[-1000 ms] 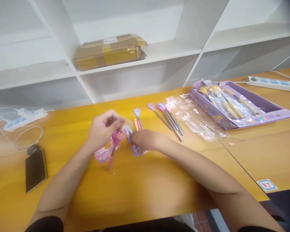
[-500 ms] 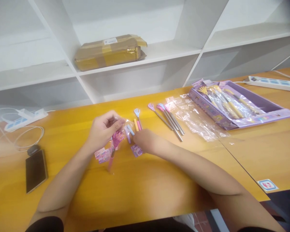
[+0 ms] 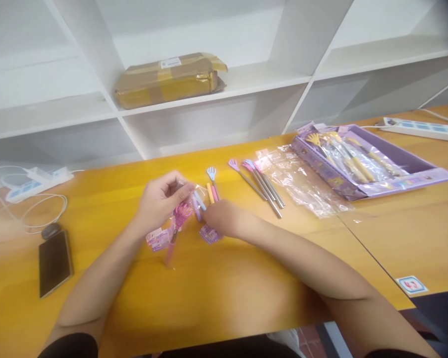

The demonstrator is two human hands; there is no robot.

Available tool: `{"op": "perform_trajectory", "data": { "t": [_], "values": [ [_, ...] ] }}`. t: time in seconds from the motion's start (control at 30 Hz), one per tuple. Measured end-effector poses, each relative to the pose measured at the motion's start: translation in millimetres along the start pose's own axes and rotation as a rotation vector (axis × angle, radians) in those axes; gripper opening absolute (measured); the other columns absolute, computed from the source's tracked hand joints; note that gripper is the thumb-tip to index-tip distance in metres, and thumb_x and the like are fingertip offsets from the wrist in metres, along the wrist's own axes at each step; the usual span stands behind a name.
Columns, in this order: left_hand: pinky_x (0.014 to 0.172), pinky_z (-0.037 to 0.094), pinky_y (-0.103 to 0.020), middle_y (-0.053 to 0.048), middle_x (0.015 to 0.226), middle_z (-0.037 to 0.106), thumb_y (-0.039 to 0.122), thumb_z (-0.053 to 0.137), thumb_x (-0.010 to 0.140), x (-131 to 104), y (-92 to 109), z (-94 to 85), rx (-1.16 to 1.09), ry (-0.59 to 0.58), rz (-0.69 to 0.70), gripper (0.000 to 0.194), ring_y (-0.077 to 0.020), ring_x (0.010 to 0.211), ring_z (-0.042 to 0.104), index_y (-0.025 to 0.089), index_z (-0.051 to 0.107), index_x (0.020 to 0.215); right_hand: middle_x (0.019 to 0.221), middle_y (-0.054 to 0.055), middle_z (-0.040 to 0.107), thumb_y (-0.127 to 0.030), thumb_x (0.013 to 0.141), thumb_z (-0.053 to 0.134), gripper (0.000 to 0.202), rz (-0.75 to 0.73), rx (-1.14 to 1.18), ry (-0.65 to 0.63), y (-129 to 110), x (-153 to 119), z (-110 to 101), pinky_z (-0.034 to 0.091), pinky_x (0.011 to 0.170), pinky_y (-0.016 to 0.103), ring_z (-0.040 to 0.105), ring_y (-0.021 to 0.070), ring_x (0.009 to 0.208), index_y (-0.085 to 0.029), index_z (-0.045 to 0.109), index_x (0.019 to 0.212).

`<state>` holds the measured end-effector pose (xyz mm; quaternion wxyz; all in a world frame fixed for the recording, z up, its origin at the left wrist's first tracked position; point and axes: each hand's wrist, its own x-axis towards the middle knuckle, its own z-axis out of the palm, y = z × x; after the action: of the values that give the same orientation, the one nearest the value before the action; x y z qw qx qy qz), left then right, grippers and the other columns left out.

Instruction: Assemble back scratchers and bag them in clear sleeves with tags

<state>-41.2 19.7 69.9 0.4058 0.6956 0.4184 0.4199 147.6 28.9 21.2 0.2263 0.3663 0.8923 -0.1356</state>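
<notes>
My left hand (image 3: 162, 201) is closed, thumb against forefinger, on a clear plastic bag (image 3: 181, 185). Below it lies a pink hand-shaped back scratcher (image 3: 179, 215) in clear wrapping, with printed card tags (image 3: 160, 238) alongside. Close by on the right, my right hand (image 3: 224, 218) has its fingers curled, mostly hidden from above. A light blue handle (image 3: 199, 200) sticks out from its fingers toward the bag. Touching that area are a lilac handle (image 3: 196, 209) and a purple card (image 3: 209, 233). Just beyond rest a yellow handle (image 3: 210, 193) and a blue-headed back scratcher (image 3: 211, 174).
Several metal-stemmed back scratchers (image 3: 265, 189) lie right of my hands, beside clear bags (image 3: 306, 191). A purple display box (image 3: 406, 181) holds wrapped yellow ones. At left are a phone (image 3: 55, 263) and power strip (image 3: 41, 184). A taped carton (image 3: 168, 82) sits on the shelf.
My right hand has shifted slightly left, toward my left hand, and the blue handle and purple card moved with it. The left hand stays almost in place.
</notes>
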Motion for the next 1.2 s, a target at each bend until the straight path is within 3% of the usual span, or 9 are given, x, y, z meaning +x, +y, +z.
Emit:
{"op": "perform_trajectory", "data": {
  "t": [0.17, 0.3, 0.33, 0.4, 0.53, 0.63, 0.83, 1.03, 1.2],
  "values": [
    [0.057, 0.047, -0.022, 0.000, 0.072, 0.068, 0.047, 0.080, 0.096, 0.5, -3.0, 1.4, -0.016, -0.006, -0.010, 0.034, -0.0108, 0.063, 0.061, 0.019, 0.064, 0.085, 0.089, 0.015, 0.080, -0.018, 0.086, 0.087, 0.025, -0.026, 0.027, -0.084, 0.2, -8.7, -10.5, 0.051, 0.071, 0.032, 0.079, 0.0303, 0.087, -0.008, 0.081, 0.108],
    [0.068, 0.057, -0.026, -0.001, 0.081, 0.076, 0.045, 0.074, 0.101, 2.4, -3.7, 2.9, -0.098, 0.019, -0.036, 0.033, -0.0155, 0.072, 0.073, 0.022, 0.061, 0.121, 0.091, 0.010, 0.079, -0.023, 0.107, 0.060, 0.021, -0.068, 0.083, -0.056, 4.9, -50.8, -25.1, 0.038, 0.060, 0.028, 0.071, 0.0196, 0.073, -0.014, 0.079, 0.108],
    [0.070, 0.059, -0.028, -0.001, 0.082, 0.078, 0.044, 0.073, 0.101, 2.8, -4.0, 2.9, -0.100, 0.022, -0.053, 0.035, -0.0165, 0.074, 0.075, 0.023, 0.059, 0.126, 0.090, 0.008, 0.078, -0.022, 0.108, 0.056, 0.022, -0.085, 0.107, 0.002, 6.4, -66.3, -28.3, 0.035, 0.060, 0.028, 0.068, 0.0176, 0.072, -0.016, 0.077, 0.106],
    [0.070, 0.059, -0.028, -0.002, 0.083, 0.080, 0.042, 0.072, 0.102, 3.2, -4.4, 2.7, -0.072, 0.033, -0.090, 0.034, -0.0174, 0.074, 0.077, 0.023, 0.058, 0.126, 0.085, 0.003, 0.074, -0.019, 0.106, 0.058, 0.017, -0.162, 0.195, 0.238, 8.2, -98.1, -33.3, 0.033, 0.061, 0.028, 0.061, 0.0143, 0.066, -0.019, 0.073, 0.098],
    [0.067, 0.060, -0.028, -0.004, 0.085, 0.083, 0.042, 0.075, 0.099, 2.0, -2.1, 3.5, -0.064, 0.093, -0.141, 0.033, -0.0188, 0.072, 0.079, 0.024, 0.060, 0.122, 0.097, 0.004, 0.071, -0.021, 0.109, 0.058, 0.015, -0.378, 0.202, 0.773, 2.3, -137.2, -37.7, 0.041, 0.069, 0.029, 0.061, 0.0143, 0.076, -0.019, 0.066, 0.097],
    [0.067, 0.063, -0.030, -0.003, 0.082, 0.083, 0.044, 0.079, 0.096, -0.4, 3.1, 6.3, -0.155, 0.151, -0.135, 0.037, -0.0199, 0.069, 0.079, 0.023, 0.060, 0.121, 0.112, 0.010, 0.073, -0.017, 0.110, 0.056, 0.016, -0.403, 0.035, 1.110, -6.1, -130.4, -37.2, 0.044, 0.075, 0.031, 0.063, 0.0177, 0.088, -0.017, 0.067, 0.098],
    [0.059, 0.058, -0.025, 0.000, 0.075, 0.081, 0.044, 0.083, 0.093, -5.6, 10.3, 9.4, -0.270, 0.269, -0.062, 0.039, -0.0161, 0.062, 0.074, 0.023, 0.060, 0.117, 0.113, 0.007, 0.079, -0.009, 0.109, 0.056, 0.025, -0.394, -0.227, 1.382, 4.5, -81.9, -34.5, 0.040, 0.075, 0.036, 0.061, 0.0181, 0.087, -0.019, 0.065, 0.088],
    [0.056, 0.053, -0.024, -0.001, 0.078, 0.082, 0.043, 0.083, 0.094, -5.9, 9.4, 8.1, -0.316, 0.258, -0.042, 0.036, -0.0132, 0.056, 0.067, 0.022, 0.061, 0.113, 0.122, 0.009, 0.079, -0.009, 0.109, 0.055, 0.023, -0.412, -0.235, 1.406, 15.8, -69.9, -34.0, 0.046, 0.079, 0.036, 0.065, 0.0206, 0.099, -0.019, 0.065, 0.091],
    [0.066, 0.060, -0.028, -0.003, 0.087, 0.083, 0.042, 0.077, 0.097, -4.5, 11.0, 7.6, -0.368, 0.214, -0.039, 0.030, -0.0166, 0.071, 0.075, 0.023, 0.060, 0.113, 0.118, 0.009, 0.080, -0.005, 0.110, 0.048, 0.030, -0.365, -0.275, 1.378, 14.0, -69.6, -31.5, 0.052, 0.083, 0.037, 0.069, 0.0215, 0.106, -0.020, 0.067, 0.092]
  ]
}}
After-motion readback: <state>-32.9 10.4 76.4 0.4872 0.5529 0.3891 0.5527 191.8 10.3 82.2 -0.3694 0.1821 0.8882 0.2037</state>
